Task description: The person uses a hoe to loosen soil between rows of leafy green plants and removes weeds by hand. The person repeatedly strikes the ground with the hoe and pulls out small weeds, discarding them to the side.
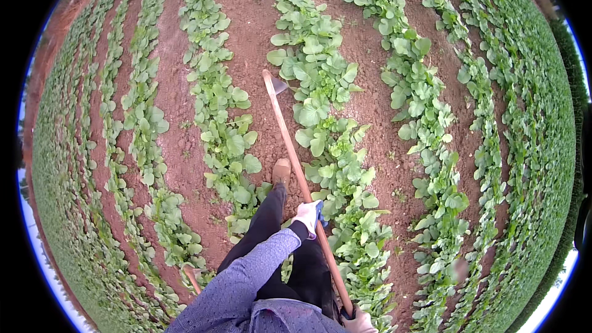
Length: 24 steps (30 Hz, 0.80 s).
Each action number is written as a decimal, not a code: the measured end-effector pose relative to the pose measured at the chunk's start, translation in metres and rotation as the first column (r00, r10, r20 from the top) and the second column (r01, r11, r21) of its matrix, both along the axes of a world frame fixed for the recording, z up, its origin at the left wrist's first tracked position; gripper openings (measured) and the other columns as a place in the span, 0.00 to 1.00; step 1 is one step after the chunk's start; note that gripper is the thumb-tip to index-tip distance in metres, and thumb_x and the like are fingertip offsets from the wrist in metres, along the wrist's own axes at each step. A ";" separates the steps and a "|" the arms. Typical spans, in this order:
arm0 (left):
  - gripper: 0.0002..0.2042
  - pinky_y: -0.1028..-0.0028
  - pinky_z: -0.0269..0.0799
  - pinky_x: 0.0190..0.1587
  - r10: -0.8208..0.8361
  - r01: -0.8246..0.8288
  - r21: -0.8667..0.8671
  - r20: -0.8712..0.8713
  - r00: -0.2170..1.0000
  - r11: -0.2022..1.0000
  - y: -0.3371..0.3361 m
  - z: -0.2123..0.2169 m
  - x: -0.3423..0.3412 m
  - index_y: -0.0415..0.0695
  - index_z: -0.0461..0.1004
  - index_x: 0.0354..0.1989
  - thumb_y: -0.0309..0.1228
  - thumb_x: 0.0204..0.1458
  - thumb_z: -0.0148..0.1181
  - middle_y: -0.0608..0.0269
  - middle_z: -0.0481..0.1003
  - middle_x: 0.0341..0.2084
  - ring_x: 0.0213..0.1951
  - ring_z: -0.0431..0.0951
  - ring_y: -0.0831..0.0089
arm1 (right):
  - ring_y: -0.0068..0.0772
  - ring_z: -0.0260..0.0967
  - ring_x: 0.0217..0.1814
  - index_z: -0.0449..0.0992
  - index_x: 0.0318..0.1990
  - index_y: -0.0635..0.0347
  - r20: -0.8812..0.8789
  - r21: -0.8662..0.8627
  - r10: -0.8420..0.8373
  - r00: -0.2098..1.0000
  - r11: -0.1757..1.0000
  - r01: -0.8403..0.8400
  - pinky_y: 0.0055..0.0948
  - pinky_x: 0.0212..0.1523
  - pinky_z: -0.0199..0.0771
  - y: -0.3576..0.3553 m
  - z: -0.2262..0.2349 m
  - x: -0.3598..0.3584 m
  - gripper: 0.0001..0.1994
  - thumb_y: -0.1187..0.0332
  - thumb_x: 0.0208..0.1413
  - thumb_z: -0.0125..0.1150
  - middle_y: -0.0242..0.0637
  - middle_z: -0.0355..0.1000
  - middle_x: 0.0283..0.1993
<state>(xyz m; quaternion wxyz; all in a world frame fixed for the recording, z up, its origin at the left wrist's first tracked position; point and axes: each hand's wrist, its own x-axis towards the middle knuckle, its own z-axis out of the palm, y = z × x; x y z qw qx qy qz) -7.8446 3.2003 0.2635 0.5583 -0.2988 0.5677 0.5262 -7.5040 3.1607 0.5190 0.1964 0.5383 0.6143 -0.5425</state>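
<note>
Soft, even daylight is falling with barely any shadows — crop rows (314,86) are bending toward the black fisheye rim, sharp centrally.

Farm field: leafy crop rows (320,105)

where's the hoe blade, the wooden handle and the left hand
hoe blade (279,86), head view, on the flat metal
wooden handle (288,137), head view, mid shaft above the hands
left hand (308,214), head view, back of the white glove
</note>
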 end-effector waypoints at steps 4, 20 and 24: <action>0.12 0.65 0.68 0.15 0.061 -0.069 -0.035 -0.188 0.980 0.997 0.037 -0.033 -0.143 0.45 0.67 0.22 0.37 0.54 0.59 0.66 0.63 0.13 0.14 0.64 0.71 | 0.51 0.76 0.36 0.73 0.44 0.66 0.162 0.014 0.248 0.955 0.967 -0.254 0.40 0.39 0.75 0.044 -0.072 -0.152 0.21 0.59 0.47 0.67 0.52 0.76 0.31; 0.11 0.65 0.66 0.16 0.054 -0.055 -0.008 -0.118 0.992 0.998 0.127 0.043 -0.301 0.44 0.66 0.31 0.36 0.52 0.60 0.65 0.66 0.14 0.13 0.66 0.70 | 0.26 0.71 0.25 0.73 0.45 0.67 0.099 0.081 0.038 0.994 0.996 -0.047 0.30 0.28 0.73 0.108 0.033 -0.380 0.19 0.64 0.49 0.67 0.38 0.73 0.25; 0.12 0.65 0.66 0.16 0.065 -0.060 0.028 -0.236 0.970 0.998 0.142 0.031 -0.361 0.43 0.66 0.31 0.37 0.53 0.60 0.64 0.65 0.14 0.14 0.66 0.69 | 0.43 0.77 0.30 0.71 0.46 0.67 0.099 0.105 0.128 0.987 0.985 -0.138 0.37 0.33 0.75 0.122 0.006 -0.405 0.21 0.62 0.50 0.65 0.50 0.75 0.27</action>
